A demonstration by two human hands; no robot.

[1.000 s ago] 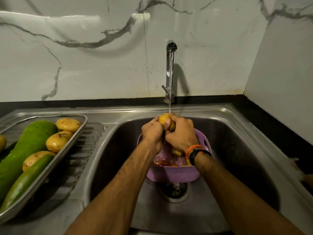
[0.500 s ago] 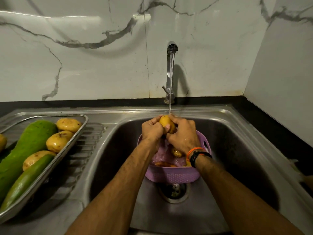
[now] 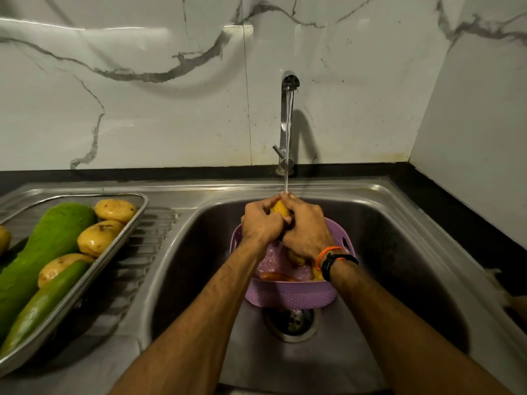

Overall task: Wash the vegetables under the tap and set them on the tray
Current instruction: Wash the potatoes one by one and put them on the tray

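Observation:
Both hands hold one yellow potato (image 3: 280,208) under the running tap (image 3: 288,89), above a purple basket (image 3: 288,296) standing in the sink (image 3: 399,252). My left hand (image 3: 261,223) grips the potato from the left and my right hand (image 3: 306,228) wraps it from the right; only its top shows. More vegetables lie in the basket, partly hidden by my wrists. The steel tray (image 3: 125,238) on the left drainboard holds several potatoes (image 3: 97,238), a fat green gourd (image 3: 51,240) and a slim green one (image 3: 40,306).
The drain (image 3: 291,323) sits just in front of the basket. A ribbed drainboard (image 3: 148,246) lies between tray and basin. A marble wall stands behind the tap and another on the right, with a black counter strip (image 3: 456,212) along it.
The potato has turned slightly between my hands under the stream, and my fingers now cover more of it. The tray and basket have not moved.

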